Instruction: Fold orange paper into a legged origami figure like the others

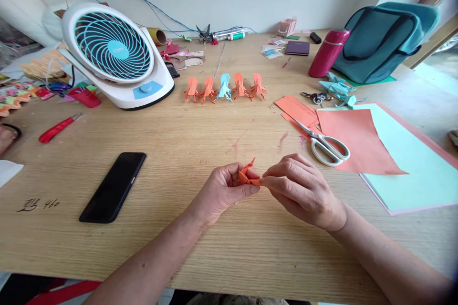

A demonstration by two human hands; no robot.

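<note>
Near the front middle of the table, my left hand (227, 190) is closed around a small orange folded paper figure (244, 175), thumb along its lower side. One thin pointed part of the figure sticks up above the fingers. My right hand (304, 190) pinches the figure's right-hand end between thumb and fingertips. Part of the paper is hidden by the fingers. Farther back stands a row of several finished origami figures, orange ones (239, 86) with a light blue one (224, 87) in the middle.
White-handled scissors (327, 148) lie on orange paper (352, 133) at right. A black phone (112, 187) and a red cutter (59, 128) are at left. Behind stand a fan (118, 52), a pink bottle (328, 52) and a teal bag (386, 43). Another person's hand (6, 139) shows at the left edge.
</note>
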